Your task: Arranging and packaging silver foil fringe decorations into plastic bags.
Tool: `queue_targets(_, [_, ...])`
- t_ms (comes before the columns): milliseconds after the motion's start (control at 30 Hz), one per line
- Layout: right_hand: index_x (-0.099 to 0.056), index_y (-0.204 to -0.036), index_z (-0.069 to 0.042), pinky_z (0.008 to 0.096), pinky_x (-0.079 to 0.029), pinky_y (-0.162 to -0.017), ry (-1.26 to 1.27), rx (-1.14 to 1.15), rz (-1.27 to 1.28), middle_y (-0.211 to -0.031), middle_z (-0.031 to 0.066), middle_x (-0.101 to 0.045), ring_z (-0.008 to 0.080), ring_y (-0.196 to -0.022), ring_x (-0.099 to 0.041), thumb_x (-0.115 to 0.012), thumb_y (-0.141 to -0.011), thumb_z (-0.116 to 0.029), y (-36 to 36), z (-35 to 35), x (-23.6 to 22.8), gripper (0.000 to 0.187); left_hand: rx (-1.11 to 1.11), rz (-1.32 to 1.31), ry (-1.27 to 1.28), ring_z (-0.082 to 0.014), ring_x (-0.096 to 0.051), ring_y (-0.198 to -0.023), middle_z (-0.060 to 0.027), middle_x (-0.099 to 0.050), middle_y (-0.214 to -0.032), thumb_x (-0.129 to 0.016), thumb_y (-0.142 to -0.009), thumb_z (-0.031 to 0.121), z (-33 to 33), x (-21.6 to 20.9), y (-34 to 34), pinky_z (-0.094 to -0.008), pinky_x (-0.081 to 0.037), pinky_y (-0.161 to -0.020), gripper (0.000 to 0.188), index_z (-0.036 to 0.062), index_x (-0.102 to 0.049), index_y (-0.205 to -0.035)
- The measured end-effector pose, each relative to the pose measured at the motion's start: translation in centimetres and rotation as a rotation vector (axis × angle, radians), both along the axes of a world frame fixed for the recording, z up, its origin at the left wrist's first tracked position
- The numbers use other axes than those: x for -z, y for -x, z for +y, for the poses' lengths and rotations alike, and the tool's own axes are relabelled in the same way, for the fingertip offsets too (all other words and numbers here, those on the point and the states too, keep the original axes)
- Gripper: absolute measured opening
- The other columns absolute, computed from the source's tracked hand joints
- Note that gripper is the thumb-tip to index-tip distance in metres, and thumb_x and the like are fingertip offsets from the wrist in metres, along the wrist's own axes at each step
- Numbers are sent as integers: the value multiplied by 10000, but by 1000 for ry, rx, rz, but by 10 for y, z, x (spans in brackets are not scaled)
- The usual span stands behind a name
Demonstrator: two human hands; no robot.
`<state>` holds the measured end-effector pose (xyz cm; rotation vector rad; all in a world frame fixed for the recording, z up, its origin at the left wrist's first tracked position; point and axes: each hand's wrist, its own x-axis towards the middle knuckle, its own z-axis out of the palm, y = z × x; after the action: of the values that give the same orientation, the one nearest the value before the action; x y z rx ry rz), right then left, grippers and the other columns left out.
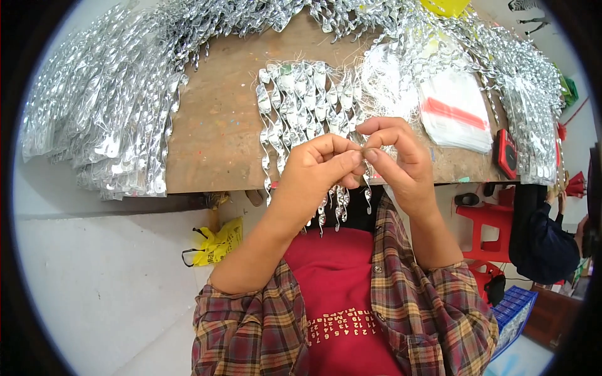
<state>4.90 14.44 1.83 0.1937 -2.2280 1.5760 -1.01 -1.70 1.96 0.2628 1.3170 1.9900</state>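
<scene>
My left hand point(318, 168) and my right hand point(401, 161) meet above the table's near edge, thumbs and fingertips pinched close together. Whatever lies between the fingertips is too small to make out. Just beyond and beneath them, a row of twisted silver foil strips point(306, 94) lies side by side on the brown table point(216, 125). Their lower ends hang over the near edge, partly hidden behind my hands. Loose pale threads point(381, 75) spread beside the strips, to the right.
Silver strips in clear sleeves point(103, 106) pile high at the left. Clear bags with a red band point(454, 116) and a red device point(505, 154) lie at the right. A yellow bag point(219, 243), red stool point(481, 227), blue crate point(515, 313) and another person point(545, 241) are below table level.
</scene>
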Motion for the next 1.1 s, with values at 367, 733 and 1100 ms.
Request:
queue_targets(367, [-622,-898,-17,329,-412,-864,-106,-74,210,-957,108,-623,218,-960,-556,-610,-788,16,0,7,4,115,101,-67,-152,-98,-600,-713,-52,-629,-803,-630,-876,123,-8,5,6,-215,-496,-658,149,-8,-606,-945])
queue_targets(733, [-634,-890,-20,302,-456,-760,-208,40,160,-894,94,-642,202,-846,-593,-656,-744,48,-7,5,10,162,-26,123,-26,-62,-560,-666,-23,-614,-766,-608,-865,92,-3,-4,-5,-185,-455,-620,92,13,-597,-911])
queue_targets(1100, [-617,-858,-25,283,-436,-740,-315,81,195,-875,98,-634,196,-812,-583,-638,-732,60,-9,5,4,154,-98,327,77,-13,-512,-659,27,-571,-738,-600,-862,36,2,-5,-11,-175,-439,-587,51,-6,-595,-892])
